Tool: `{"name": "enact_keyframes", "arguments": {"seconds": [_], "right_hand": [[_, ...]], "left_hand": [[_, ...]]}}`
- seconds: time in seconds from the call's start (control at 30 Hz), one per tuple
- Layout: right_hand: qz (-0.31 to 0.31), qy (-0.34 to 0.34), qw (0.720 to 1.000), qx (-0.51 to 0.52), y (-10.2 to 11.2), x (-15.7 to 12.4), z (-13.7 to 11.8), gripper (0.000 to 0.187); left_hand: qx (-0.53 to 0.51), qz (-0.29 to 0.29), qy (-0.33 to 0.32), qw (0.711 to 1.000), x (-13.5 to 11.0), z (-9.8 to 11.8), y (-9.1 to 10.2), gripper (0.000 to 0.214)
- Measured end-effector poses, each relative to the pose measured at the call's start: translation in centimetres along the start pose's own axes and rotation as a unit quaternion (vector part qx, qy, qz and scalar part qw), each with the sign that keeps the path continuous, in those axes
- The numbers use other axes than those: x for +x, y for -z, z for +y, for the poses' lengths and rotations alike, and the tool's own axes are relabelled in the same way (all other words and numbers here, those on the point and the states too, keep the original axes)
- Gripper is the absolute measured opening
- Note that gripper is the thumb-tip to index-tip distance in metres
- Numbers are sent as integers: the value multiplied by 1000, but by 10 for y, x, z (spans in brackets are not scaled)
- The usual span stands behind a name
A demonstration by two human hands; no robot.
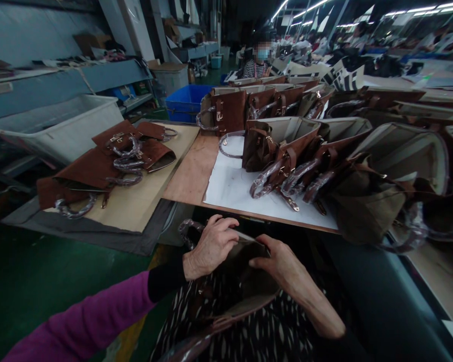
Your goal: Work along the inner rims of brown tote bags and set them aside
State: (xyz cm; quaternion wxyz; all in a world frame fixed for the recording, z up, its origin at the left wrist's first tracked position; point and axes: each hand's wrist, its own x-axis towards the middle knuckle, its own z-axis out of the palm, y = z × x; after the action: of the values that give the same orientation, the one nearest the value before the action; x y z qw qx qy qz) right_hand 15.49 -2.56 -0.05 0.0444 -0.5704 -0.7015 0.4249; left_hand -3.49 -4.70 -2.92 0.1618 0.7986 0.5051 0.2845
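Observation:
A brown handbag (pixel 245 306) lies open on my lap, its mouth facing up and its plastic-wrapped handles at the front and the far side. My left hand (pixel 215 246) is closed on the bag's far rim, fingers bent over the edge. To its right, my right hand (pixel 279 261) pinches the same rim between thumb and fingers near the far right corner. A pale edge strip shows between the two hands. The inside of the bag is dark, and its lower part is hard to make out against a black and white patterned cloth (pixel 287 327).
Several brown handbags (pixel 290 146) with wrapped handles stand on the table (pixel 189 166) ahead. More bags (pixel 86 166) lie at the left on tan board. A white bin (pixel 71 120) and a blue crate (pixel 186 100) stand behind. A masked person (pixel 258 60) is across the table.

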Motion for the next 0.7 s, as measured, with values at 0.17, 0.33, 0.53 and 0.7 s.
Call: {"name": "enact_keyframes", "arguments": {"seconds": [0.17, 0.33, 0.53, 0.7], "right_hand": [[26, -4, 1000, 1, 2, 1, -1, 22], [38, -1, 999, 7, 0, 3, 4, 20], [49, -6, 999, -5, -3, 5, 11, 22], [52, -6, 998, -16, -6, 7, 11, 23]], "left_hand": [[-28, -42, -16, 999, -1, 3, 7, 12], [-31, -73, -41, 996, 0, 8, 11, 12], [-15, -73, -72, 995, -1, 9, 7, 10], [-6, -80, -94, 992, -1, 6, 8, 11]]}}
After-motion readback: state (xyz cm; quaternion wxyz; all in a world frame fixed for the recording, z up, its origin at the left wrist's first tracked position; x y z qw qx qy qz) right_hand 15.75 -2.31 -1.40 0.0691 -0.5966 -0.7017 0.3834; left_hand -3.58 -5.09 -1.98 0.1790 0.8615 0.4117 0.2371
